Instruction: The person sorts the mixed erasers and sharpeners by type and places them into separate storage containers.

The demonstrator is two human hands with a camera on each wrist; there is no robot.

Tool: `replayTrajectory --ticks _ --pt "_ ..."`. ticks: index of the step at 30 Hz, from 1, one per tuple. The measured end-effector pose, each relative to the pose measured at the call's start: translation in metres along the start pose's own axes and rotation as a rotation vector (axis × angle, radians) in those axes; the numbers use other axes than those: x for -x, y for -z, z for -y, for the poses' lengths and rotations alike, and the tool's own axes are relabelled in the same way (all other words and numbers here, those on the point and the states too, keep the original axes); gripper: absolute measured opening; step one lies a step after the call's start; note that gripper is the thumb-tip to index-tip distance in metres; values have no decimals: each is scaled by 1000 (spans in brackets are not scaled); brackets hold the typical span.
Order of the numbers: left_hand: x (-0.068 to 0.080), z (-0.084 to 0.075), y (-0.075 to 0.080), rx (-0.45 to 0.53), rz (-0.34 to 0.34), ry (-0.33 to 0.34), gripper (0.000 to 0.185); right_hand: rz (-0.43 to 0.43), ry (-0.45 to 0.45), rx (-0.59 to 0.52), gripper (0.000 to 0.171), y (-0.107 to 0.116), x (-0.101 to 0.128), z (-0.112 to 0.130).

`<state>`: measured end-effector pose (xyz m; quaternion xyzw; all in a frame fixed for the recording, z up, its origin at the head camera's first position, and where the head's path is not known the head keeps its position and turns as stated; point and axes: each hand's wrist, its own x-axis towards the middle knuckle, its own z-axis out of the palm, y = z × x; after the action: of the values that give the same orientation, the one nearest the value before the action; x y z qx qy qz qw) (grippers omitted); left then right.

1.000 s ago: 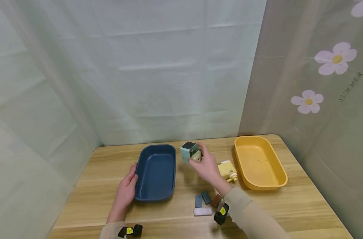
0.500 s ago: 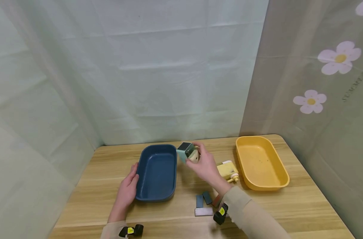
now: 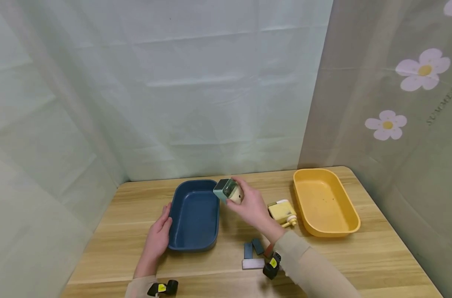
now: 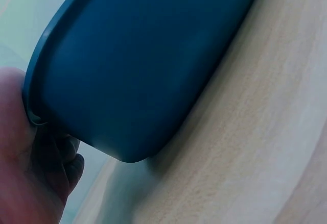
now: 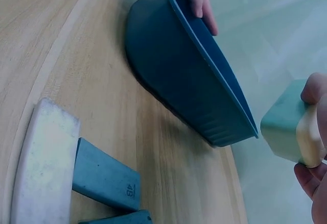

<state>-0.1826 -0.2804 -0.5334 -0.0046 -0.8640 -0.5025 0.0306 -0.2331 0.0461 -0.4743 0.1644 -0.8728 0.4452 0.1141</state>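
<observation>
We see the left hand [image 3: 159, 235] gripping the blue tray [image 3: 194, 221] at its left rim. The right forearm [image 3: 310, 261] slants in from the tray's near right; the right hand [image 3: 251, 205] pinches a mint-and-cream block [image 3: 226, 190] between thumb and fingers, raised beside the tray's right rim.

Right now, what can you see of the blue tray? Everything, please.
The blue tray is dark navy, deep and open-topped, a rounded rectangle with smooth, slightly glossy walls and a thin lip around the rim. It looks like plastic. It appears to sit upright on the wooden table, long sides running away from the person, far end close to the table's back edge. The left hand grips its left rim. The underside is hidden.
</observation>
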Motion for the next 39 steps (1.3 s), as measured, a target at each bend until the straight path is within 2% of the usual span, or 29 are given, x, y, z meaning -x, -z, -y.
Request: replayTrajectory --ticks 4,14,25,34,39 --pt "0 0 0 9 6 0 53 18 1 6 76 0 -1 4" --pt "-2 3 3 -11 -5 -22 53 63 88 64 73 -10 -9 18" --pt "-2 4 2 -10 -15 -42 52 144 130 100 73 -20 -22 32" --pt "-2 1 6 -35 1 -42 53 217 250 312 72 -38 -33 31" --pt "-2 3 5 -57 -2 -59 52 242 270 355 70 -45 -38 33"
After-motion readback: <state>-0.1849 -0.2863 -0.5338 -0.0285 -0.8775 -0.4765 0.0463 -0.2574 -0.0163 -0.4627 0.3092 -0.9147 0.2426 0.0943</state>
